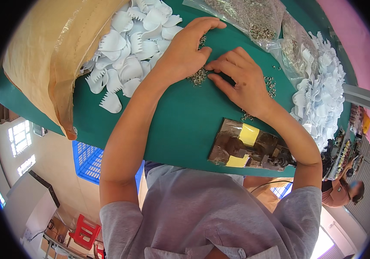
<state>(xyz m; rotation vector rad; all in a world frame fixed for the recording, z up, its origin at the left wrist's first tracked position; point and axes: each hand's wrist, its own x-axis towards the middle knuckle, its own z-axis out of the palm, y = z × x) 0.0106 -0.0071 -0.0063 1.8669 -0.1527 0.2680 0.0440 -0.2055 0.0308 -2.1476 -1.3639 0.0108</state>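
Green tabletop (172, 129) under the metal-clip heap (198, 78): my left hand (185, 52) spreads beside it, my right hand (242, 80) nearly pinches there; can't tell if anything's caught. Picking, I reckon; next wants precision.

A grey collared shirt (198, 203) has short sleeves (303, 211) ending well back from the bare left hand (180, 54) and right hand (243, 82).

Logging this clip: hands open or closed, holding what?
Left hand: open, curved around small metal pieces.
Right hand: half-curled beside them; whether it holds any cannot be told.
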